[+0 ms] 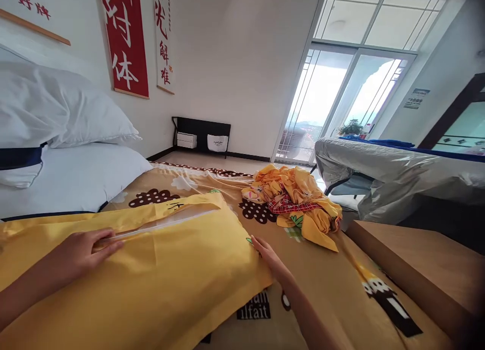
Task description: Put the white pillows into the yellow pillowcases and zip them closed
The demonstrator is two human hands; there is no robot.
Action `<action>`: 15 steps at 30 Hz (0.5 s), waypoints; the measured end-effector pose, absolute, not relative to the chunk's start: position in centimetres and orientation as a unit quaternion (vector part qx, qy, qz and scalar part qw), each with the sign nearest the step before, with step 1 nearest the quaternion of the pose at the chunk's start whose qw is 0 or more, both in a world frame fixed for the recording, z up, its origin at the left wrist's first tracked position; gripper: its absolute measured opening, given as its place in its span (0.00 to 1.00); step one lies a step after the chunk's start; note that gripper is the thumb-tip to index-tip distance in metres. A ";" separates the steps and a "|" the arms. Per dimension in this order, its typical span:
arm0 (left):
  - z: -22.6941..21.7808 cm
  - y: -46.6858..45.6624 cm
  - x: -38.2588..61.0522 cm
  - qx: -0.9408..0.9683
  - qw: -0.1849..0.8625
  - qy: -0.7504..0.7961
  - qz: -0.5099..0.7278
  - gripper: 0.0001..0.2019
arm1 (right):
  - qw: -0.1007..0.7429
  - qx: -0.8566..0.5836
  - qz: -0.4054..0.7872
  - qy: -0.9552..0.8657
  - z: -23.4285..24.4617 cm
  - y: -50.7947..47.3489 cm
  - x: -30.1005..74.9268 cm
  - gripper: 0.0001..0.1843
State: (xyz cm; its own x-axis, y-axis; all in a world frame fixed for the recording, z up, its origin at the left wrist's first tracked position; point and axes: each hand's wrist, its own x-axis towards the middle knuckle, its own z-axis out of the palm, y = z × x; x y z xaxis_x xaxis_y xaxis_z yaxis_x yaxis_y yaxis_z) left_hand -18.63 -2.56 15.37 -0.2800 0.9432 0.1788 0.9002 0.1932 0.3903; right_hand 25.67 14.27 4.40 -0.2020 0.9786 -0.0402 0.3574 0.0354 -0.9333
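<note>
A yellow pillowcase (182, 259) lies across the near part of the bed, filled out at its right end. Along its upper side runs a long slit, where a white strip (166, 225) shows, perhaps a zipper or the pillow inside. My left hand (89, 249) pinches the edge of this slit near its left end, thumb below and fingers above. At the right edge of the case, my right hand (270, 256) is closed on the fabric by a small green print; some of its fingers are hidden.
White pillows (68, 107) are stacked at the left. A crumpled yellow cloth heap (299, 198) with red plaid lies on the patterned brown bedsheet (322, 279). To the right stand a wooden bed end (424, 259) and a plastic-covered mattress (397, 163). A low black rack (202, 133) is by the wall.
</note>
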 end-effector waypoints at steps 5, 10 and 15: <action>17.4 -2.0 -16.9 0.535 -0.018 0.772 0.343 0.15 | 0.396 -0.502 0.429 -0.638 5.2 13.5 23.1 0.40; 23.1 -1.3 -12.7 0.449 -0.144 0.685 0.555 0.11 | 0.467 -0.494 0.322 -0.659 8.7 9.5 27.0 0.30; 24.9 1.0 -10.0 0.554 -0.191 0.599 0.545 0.12 | 0.419 -0.485 0.168 -0.749 11.5 3.4 35.2 0.19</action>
State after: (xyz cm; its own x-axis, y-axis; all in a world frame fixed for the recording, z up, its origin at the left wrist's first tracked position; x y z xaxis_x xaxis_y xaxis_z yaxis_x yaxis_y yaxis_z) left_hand -9.96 1.03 24.91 -0.3128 0.4563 0.8330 0.8722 -0.2093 0.4422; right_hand 35.19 3.36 11.47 -0.1789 0.8671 0.4650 0.5863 0.4735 -0.6573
